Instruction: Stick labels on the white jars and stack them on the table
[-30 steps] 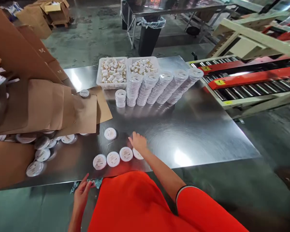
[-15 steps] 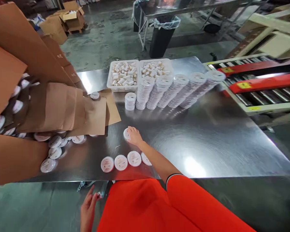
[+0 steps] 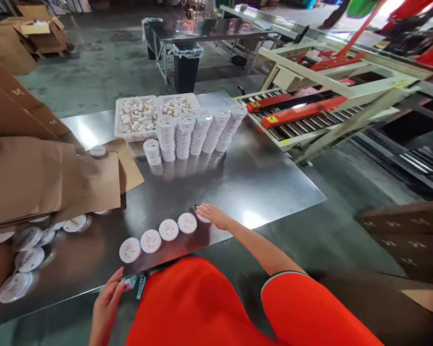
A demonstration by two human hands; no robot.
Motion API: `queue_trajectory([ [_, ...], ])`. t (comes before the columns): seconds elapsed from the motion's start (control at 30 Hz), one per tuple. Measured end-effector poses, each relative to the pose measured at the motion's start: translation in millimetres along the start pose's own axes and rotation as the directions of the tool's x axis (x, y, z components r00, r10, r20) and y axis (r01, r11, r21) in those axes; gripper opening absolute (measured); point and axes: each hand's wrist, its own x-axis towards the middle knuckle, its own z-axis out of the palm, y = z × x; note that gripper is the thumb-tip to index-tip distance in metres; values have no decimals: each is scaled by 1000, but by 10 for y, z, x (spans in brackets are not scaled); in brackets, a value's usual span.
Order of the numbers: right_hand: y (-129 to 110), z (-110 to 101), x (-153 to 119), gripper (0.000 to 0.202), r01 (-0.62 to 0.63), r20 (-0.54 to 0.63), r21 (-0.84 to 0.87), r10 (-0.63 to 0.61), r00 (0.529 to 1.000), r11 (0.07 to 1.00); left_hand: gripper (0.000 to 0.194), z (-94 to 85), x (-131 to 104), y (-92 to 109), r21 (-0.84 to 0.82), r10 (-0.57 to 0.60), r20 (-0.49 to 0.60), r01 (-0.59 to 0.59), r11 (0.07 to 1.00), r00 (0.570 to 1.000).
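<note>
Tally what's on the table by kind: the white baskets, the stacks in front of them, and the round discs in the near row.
White baskets: 2
Stacks: 6
Row discs, including one partly under the right hand: 5
Total: 13

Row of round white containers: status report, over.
Right hand partly covering rightmost container in row. Left hand at table edge, apparent label by its thumb. Stacks stand behind, not blocking the row.

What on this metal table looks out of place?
One round container sits alone by the cardboard flap, apart from the neat row and stacks. Farther left, loose containers overlap untidily; whether they spilled, I cannot tell.
</note>
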Motion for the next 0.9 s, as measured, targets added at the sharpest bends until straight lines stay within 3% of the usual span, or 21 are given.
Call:
queue_trajectory([
  [0.17,195,140,77,92,-233,-175,103,248,953,967,75,370,-400,294,-161,-230,-73,216,963,971],
  [0.3,206,281,154,98,-203,-167,207,239,957,957,74,674,-599,532,-186,-249,-108,227,956,962],
  [0.5,148,323,186,96,-74,-117,250,106,987,965,62,955,-636,878,-130,-162,-65,153,980,985],
  [0.63,74,135,153,99,-62,-118,265,96,988,962,53,1155,-498,1149,17,25,-65,-24,1000,998],
  [0.7,-67,-13,96,90,-45,-179,373,119,977,927,45,1274,-440,1322,69,121,-92,-115,991,988],
  [0.77,-314,-171,12,63,68,-235,583,89,968,810,40,1390,-410,1509,85,208,-112,-199,976,972],
  [0.83,-644,-313,-83,45,226,-262,794,-18,965,564,38,1486,-406,1684,81,263,-116,-255,964,958],
  [0.9,-989,-426,-171,47,297,-276,907,-112,955,299,37,1550,-420,1819,69,291,-121,-284,956,949],
])
